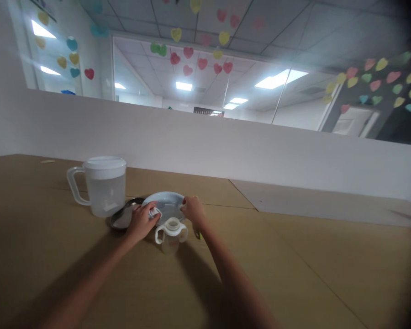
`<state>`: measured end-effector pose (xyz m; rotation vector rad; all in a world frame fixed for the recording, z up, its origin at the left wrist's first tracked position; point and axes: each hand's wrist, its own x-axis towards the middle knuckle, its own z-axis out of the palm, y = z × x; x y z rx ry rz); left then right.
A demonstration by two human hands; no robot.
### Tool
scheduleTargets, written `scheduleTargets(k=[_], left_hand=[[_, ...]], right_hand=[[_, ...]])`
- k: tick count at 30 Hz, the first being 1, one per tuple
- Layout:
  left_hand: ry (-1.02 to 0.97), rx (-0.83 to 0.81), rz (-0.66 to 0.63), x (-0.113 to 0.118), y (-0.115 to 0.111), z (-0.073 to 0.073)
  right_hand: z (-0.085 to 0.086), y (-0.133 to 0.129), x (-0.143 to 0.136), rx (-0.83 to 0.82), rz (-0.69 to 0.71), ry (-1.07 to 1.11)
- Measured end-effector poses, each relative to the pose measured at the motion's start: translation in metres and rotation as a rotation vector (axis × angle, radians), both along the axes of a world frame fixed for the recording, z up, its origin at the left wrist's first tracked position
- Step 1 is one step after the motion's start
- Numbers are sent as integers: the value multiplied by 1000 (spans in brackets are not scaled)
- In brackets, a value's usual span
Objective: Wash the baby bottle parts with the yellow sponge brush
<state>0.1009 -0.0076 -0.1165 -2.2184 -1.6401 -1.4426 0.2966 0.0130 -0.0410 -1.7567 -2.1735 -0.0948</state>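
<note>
A small clear bottle point(171, 237) with a white collar and two side handles stands upright, its mouth uncovered. Behind it is a pale round basin point(167, 197). To the left of the bottle, my left hand point(143, 221) grips a small white part point(154, 212) over the basin's near left edge. My right hand point(193, 210) is closed at the basin's right edge, its fingertips pinching a small whitish thing that is too small to name. Part of a dark metal tray point(121, 218) shows beside my left hand.
A large lidded pitcher point(107, 187) with clear liquid stands behind the tray at the left. Something green lies partly hidden under my right wrist. A white wall point(205, 146) with a window above borders the wooden table point(294, 274).
</note>
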Motion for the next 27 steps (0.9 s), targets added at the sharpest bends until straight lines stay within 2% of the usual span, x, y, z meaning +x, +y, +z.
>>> scheduleTargets(k=[3,7,13,16,18,20,23,25,27], left_hand=[[42,-18,60,1,-3,0],[59,6,54,0,-2,-2],[56,-60,46,1,-2,-5],[50,-27,48,3,-6,3],[28,101,86,-1,-8,14],[-46,303,182,-16,-10,30],[-306,611,406,-59,-8,51],[-512,675,556,-97,0,58],[-715,616,725,-133,11,57]], right_hand=[[-4,3,2,-6,26,-35],[-6,6,4,-3,37,-35],[2,8,8,44,41,51],[11,9,11,82,41,115],[18,8,14,112,38,156],[26,6,18,143,32,190],[32,3,30,231,0,287],[28,2,42,287,-35,365],[16,1,56,292,-83,411]])
